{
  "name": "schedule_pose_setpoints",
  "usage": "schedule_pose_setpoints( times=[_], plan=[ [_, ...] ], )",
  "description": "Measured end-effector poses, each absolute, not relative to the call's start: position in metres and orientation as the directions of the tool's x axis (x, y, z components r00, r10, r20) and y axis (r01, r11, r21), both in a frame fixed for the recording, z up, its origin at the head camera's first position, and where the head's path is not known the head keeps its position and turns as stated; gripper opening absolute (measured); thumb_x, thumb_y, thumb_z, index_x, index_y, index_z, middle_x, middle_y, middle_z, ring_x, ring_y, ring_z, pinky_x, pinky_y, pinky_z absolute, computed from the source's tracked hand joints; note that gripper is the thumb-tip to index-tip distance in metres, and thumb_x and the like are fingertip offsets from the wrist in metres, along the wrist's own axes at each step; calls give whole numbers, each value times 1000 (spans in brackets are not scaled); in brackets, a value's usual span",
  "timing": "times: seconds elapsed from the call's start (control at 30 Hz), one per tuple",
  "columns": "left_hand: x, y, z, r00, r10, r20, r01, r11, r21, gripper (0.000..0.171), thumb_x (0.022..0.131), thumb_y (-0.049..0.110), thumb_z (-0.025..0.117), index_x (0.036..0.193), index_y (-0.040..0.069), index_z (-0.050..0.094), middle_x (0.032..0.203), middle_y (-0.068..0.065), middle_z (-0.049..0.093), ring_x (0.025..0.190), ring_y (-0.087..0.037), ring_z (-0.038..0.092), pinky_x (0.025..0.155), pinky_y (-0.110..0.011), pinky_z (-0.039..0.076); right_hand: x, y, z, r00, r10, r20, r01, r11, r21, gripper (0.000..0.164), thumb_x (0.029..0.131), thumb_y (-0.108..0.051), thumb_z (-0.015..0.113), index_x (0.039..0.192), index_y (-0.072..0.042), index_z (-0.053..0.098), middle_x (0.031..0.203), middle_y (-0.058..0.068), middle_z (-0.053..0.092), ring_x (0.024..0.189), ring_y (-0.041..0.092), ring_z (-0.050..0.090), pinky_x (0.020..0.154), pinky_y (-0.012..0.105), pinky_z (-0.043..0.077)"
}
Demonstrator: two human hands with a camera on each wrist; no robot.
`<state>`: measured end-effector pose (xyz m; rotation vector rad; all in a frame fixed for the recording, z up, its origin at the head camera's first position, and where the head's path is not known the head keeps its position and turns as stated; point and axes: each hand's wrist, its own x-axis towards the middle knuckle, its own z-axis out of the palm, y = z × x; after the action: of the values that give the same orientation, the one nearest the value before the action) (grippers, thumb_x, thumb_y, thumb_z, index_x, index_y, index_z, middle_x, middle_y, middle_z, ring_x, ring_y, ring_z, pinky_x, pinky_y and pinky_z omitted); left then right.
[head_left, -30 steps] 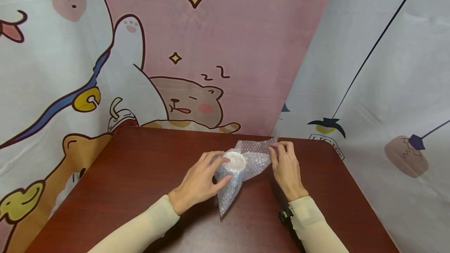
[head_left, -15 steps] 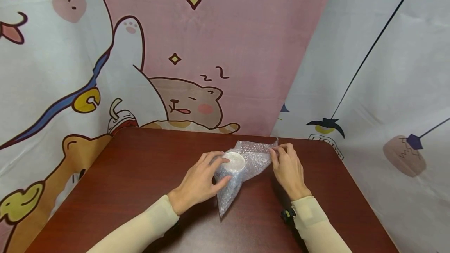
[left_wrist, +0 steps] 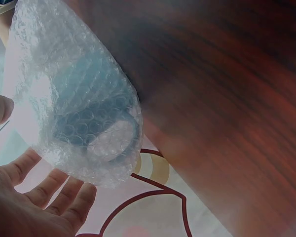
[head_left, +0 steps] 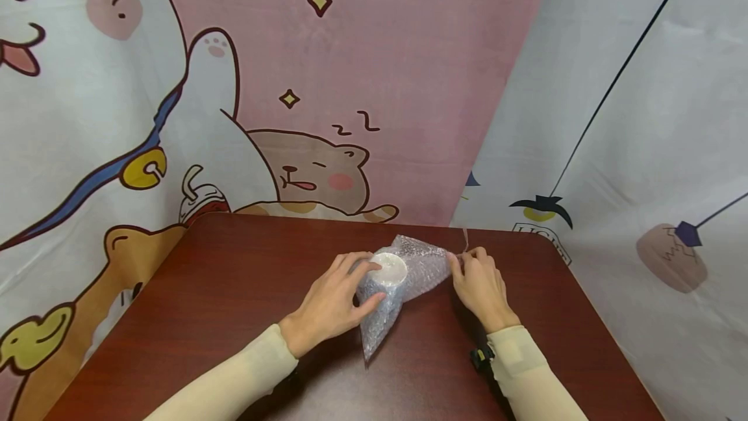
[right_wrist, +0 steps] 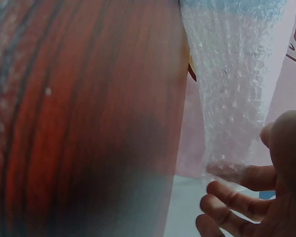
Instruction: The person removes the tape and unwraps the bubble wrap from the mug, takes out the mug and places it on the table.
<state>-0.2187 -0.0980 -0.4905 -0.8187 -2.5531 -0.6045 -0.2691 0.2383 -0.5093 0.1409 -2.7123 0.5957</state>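
A cup (head_left: 390,269) with a round white top stands upright on the table, wrapped in clear bubble wrap (head_left: 425,273). Through the wrap in the left wrist view, its side looks pale blue with a darker band and a loop like a handle. My left hand (head_left: 330,301) holds the wrapped cup from the left, fingers over the far side of its top and thumb on the near side. At the right end of the wrap, my right hand (head_left: 480,288) pinches its edge between thumb and fingers, as the right wrist view (right_wrist: 237,173) also has it.
A dark reddish-brown wooden table (head_left: 245,278) lies beneath. One pointed corner of the wrap reaches toward the near edge. Behind the table hangs a cartoon-printed cloth (head_left: 421,83) in pink and white.
The raised far flap of bubble wrap has folded down at the right end, leaving a thin strip standing behind my right fingers. My right hand has shifted slightly right and nearer; the left stays put.
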Motion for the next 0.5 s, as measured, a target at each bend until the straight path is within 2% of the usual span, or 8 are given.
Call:
schedule_pose_setpoints(
  times=[0.17,0.33,0.5],
  plan=[
    [-219,-98,-491,-754,451,478,618,735,279,51,108,53,80,146,20,74,161,-6,66,142,-30,66,97,-45,71,-268,239,-511,-947,-15,320,-150,904,-400,51,122,-37,61,133,8,81,137,33,70,125,55,71,101,75,63],
    [-219,-98,-491,-754,454,475,616,738,274,50,108,53,80,146,21,73,161,-6,66,142,-30,66,97,-45,70,-269,239,-510,-921,-16,389,-186,896,-403,50,122,-37,61,137,7,79,135,33,69,121,56,72,96,75,64],
    [-220,-98,-491,-757,451,472,611,744,270,50,108,53,80,145,21,73,161,-6,66,142,-31,66,99,-46,70,-268,239,-508,-905,-13,425,-203,891,-406,49,123,-39,58,146,2,75,142,32,65,121,55,71,94,75,64]
  ],
)
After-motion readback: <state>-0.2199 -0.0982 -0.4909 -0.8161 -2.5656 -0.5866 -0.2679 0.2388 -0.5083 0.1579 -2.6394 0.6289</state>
